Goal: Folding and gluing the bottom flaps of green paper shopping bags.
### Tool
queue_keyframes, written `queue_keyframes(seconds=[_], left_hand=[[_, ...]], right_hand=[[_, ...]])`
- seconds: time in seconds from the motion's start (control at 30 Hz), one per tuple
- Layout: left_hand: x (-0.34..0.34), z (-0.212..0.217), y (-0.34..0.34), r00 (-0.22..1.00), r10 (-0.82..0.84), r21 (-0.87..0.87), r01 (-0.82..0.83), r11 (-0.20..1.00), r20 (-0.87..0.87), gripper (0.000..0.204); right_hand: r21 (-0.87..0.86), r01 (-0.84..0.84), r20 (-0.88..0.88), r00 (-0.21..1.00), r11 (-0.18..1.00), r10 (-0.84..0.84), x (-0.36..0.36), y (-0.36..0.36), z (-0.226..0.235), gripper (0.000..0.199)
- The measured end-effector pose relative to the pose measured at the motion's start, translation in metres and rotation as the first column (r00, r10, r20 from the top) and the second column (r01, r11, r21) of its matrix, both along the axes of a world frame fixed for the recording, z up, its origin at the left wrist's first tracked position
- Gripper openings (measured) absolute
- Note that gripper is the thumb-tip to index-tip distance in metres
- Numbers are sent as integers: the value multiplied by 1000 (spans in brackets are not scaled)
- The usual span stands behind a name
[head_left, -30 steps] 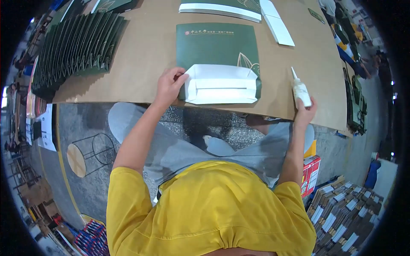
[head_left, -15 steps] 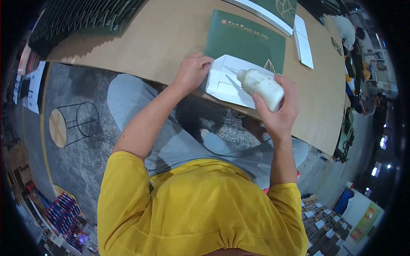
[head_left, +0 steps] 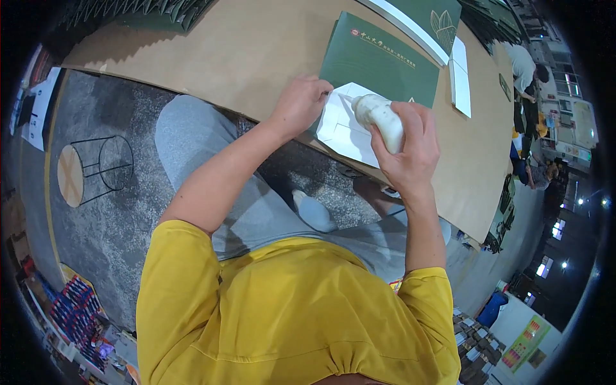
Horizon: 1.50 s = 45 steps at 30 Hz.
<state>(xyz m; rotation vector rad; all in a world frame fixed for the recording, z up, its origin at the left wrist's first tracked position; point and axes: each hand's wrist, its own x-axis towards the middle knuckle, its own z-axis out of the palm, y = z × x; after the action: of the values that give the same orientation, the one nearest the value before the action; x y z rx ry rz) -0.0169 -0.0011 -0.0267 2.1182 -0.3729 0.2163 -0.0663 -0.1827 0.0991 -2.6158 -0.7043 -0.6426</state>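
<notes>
My right hand (head_left: 412, 146) is wrapped round a white squeeze bottle (head_left: 382, 120), which it holds tilted over a folded white paper flap (head_left: 340, 123). The bottle's narrow tip is hard to make out against the white. My left hand (head_left: 300, 106) pinches the flap's left corner, its fingertips closed there. The flap lies at the near edge of a dark green printed cardboard folder (head_left: 385, 64), whose gold lettering and line drawing face up. The bottle and my right hand hide part of the flap and the folder's near right side.
Another green folder (head_left: 427, 20) with a white edge lies farther back, beside a narrow white card piece (head_left: 460, 80). Dark green folded pieces (head_left: 154, 13) stand at the far left of the brown table (head_left: 256, 58). A round stool (head_left: 70, 175) stands on the floor. People work at the far right.
The bottle has turned more upright and tipped away, so its pointed nozzle no longer shows clearly. The left hand keeps its pinch on the flap. The whole view has shifted slightly.
</notes>
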Motion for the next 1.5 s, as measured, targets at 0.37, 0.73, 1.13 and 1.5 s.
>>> queue_keyframes(seconds=[0.37, 0.73, 1.13, 1.5], left_hand=[[1, 5, 1, 999, -8, 11, 9, 1000, -51, 15], [4, 0, 13, 998, -3, 39, 6, 999, -64, 17], [4, 4, 8, 994, -21, 37, 24, 999, -104, 18], [-10, 15, 17, 981, -19, -78, 4, 997, -192, 28]], right_hand=[[45, 19, -57, 998, 999, -16, -4, -2, -4, 41], [641, 520, -271, 841, 564, -467, -53, -88, 28, 56], [217, 540, -86, 841, 813, -535, -62, -118, -4, 45], [512, 594, -271, 797, 620, -540, -75, -116, 9, 48]])
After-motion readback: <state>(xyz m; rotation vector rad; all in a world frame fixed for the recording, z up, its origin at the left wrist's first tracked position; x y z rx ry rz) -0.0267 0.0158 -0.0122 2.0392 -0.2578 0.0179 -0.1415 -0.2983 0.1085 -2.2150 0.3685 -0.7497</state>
